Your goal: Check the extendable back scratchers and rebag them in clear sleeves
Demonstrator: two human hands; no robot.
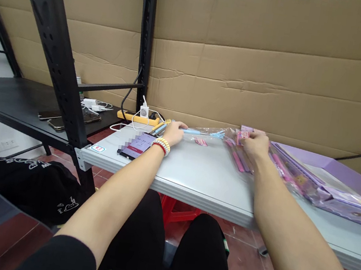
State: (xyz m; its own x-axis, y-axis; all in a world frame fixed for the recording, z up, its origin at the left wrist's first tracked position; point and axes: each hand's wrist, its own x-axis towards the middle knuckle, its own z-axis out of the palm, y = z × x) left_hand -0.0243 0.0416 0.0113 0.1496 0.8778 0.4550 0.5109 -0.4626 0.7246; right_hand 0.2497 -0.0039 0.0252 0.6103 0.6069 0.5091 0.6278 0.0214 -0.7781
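My left hand [174, 133], with beaded bracelets at the wrist, is closed at the left end of a clear plastic bag of thin blue sticks [197, 132]; its fingertips are partly hidden. Yellow sticks [158, 128] lie just left of that hand. My right hand [257, 145] is closed on the top of a clear packet of pink and purple sticks [237, 155], near its pink label [242, 136]. A small pink label [200, 142] lies between the hands. Below my left hand rests a phone [138, 145] with its screen lit.
A purple box [348, 202] occupies the right of the grey table [206, 187], with more pink packets [283, 167] beside it. Behind the phone sits a yellow power strip [138, 118] with a white charger. A black shelf post [53, 51] rises at left; cardboard [273, 67] walls the back.
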